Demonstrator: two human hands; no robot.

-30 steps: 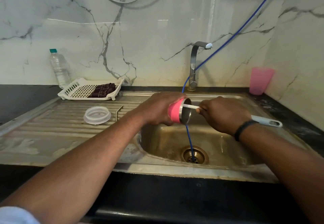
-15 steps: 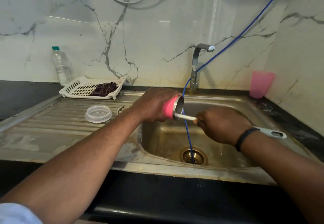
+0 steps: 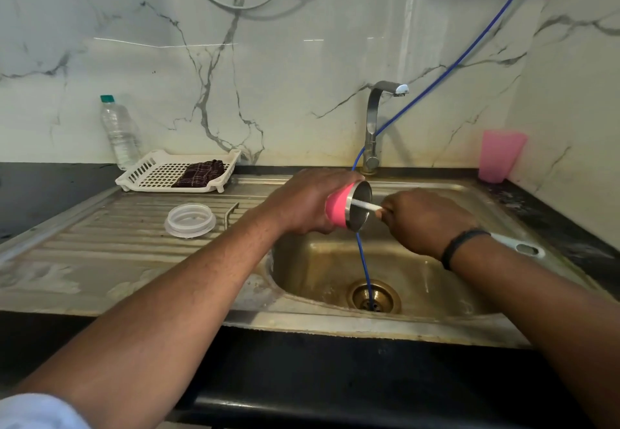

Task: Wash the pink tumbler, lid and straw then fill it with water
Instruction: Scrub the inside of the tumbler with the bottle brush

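The veined marble wall [image 3: 268, 86] runs glossy behind everything, with a black counter [image 3: 40, 190] below it. Set into that is the steel sink [image 3: 419, 281], its basin dulled to a brownish tone, with a ribbed drainboard [image 3: 110, 237] on the left side. A bent steel tap [image 3: 374, 126] stands at the back, and a thin blue hose [image 3: 364, 261] drops past it down into the round drain.

Over the basin, the left hand [image 3: 302, 205] holds the pink tumbler [image 3: 347, 207] tipped on its side, fingers and thumb wrapped round the pink body, its shiny steel mouth facing right. The right hand [image 3: 426, 219] is closed round a long white brush handle [image 3: 367, 206], whose front end goes into the tumbler's mouth while the looped tail sticks out past the wrist, which wears a dark band.

On the drainboard lies the clear round lid [image 3: 190, 220], flat and well apart from the hands. Behind it sits a white perforated plastic tray [image 3: 151, 173] holding a dark checked cloth [image 3: 199, 173], with a clear plastic bottle [image 3: 119, 133], green-capped, just beside it. A translucent pink cup [image 3: 500, 155] stands in the far right corner.
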